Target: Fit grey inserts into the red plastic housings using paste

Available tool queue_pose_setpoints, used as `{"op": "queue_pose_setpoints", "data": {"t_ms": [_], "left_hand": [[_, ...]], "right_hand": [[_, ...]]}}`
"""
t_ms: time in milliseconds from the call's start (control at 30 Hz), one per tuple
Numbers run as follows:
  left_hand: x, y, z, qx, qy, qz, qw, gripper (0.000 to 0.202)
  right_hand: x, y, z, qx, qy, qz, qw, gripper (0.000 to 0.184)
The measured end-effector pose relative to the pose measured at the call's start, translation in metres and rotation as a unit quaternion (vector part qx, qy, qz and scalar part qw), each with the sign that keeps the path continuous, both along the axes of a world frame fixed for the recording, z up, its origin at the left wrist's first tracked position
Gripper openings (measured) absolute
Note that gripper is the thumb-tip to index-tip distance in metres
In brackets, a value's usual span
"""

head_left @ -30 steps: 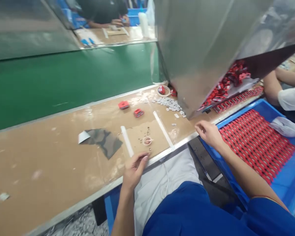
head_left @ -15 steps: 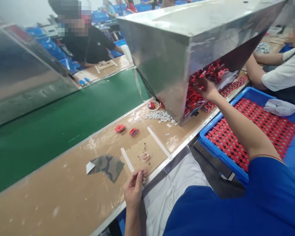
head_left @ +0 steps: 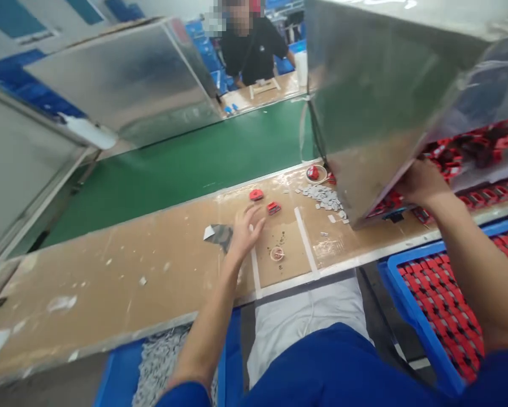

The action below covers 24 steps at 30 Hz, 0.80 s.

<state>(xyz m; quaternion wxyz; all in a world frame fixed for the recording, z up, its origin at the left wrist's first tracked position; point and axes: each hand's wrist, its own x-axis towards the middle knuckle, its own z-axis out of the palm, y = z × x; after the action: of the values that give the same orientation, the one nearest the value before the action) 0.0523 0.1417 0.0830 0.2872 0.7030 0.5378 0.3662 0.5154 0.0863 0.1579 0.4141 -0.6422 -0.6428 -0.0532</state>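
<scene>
My left hand (head_left: 245,232) reaches out over the brown bench with its fingers spread, holding nothing. It hovers beside a camouflage-patterned sheet (head_left: 220,234) and just short of two small red parts (head_left: 273,207) (head_left: 256,195). My right hand (head_left: 421,183) is at the mouth of the steel hopper (head_left: 376,96), among the red parts (head_left: 457,155) heaped there; its fingertips are hidden, so I cannot see what they hold. A small ring (head_left: 276,253) lies inside the taped rectangle on the bench.
A pile of small grey chips (head_left: 321,195) lies near the hopper. A blue crate (head_left: 400,285) of red parts in rows stands at my right, another blue bin of grey chips (head_left: 160,362) below left. A green conveyor belt (head_left: 173,169) runs behind; a person works across it.
My left hand has left the bench edge and stretched forward with open fingers towards the red parts. My right hand has stayed at the hopper mouth. The view has swung left.
</scene>
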Motion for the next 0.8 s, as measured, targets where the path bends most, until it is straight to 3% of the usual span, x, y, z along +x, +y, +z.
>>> {"op": "queue_pose_setpoints", "data": {"t_ms": [67, 133, 200, 267, 400, 500, 600, 667, 733, 800], "left_hand": [[0.013, 0.044, 0.0, -0.006, 0.099, -0.016, 0.995, 0.071], [0.027, 0.071, -0.001, -0.068, 0.232, -0.05, 0.969, 0.076], [0.039, 0.077, -0.006, -0.106, 0.306, -0.086, 0.942, 0.075], [0.047, 0.069, -0.012, -0.079, 0.306, -0.085, 0.945, 0.065], [0.049, 0.047, -0.021, -0.043, 0.097, -0.026, 0.994, 0.035], [0.04, 0.044, -0.013, -0.077, -0.012, -0.017, 0.997, 0.043], [0.022, 0.039, 0.006, -0.109, -0.096, -0.024, 0.989, 0.057], [0.008, 0.03, 0.023, -0.161, -0.25, -0.051, 0.953, 0.063], [-0.004, 0.015, 0.04, -0.217, -0.417, -0.089, 0.878, 0.067], [-0.009, -0.004, 0.055, -0.249, -0.489, -0.124, 0.826, 0.07]], "right_hand": [[0.002, -0.031, 0.008, -0.108, -0.105, -0.059, 0.987, 0.033], [-0.002, -0.065, 0.019, -0.18, -0.152, -0.105, 0.966, 0.041], [-0.013, -0.097, 0.031, -0.21, -0.139, -0.132, 0.959, 0.046], [-0.028, -0.124, 0.039, -0.214, -0.108, -0.134, 0.962, 0.05], [-0.059, -0.163, 0.044, -0.211, -0.072, -0.096, 0.97, 0.049], [-0.08, -0.185, 0.042, -0.216, -0.038, -0.071, 0.973, 0.044], [-0.093, -0.2, 0.039, -0.227, 0.003, -0.049, 0.973, 0.04], [-0.097, -0.206, 0.036, -0.243, 0.028, -0.038, 0.969, 0.037], [-0.097, -0.208, 0.034, -0.266, 0.047, -0.025, 0.963, 0.034], [-0.1, -0.208, 0.029, -0.276, 0.064, -0.008, 0.959, 0.031]]}}
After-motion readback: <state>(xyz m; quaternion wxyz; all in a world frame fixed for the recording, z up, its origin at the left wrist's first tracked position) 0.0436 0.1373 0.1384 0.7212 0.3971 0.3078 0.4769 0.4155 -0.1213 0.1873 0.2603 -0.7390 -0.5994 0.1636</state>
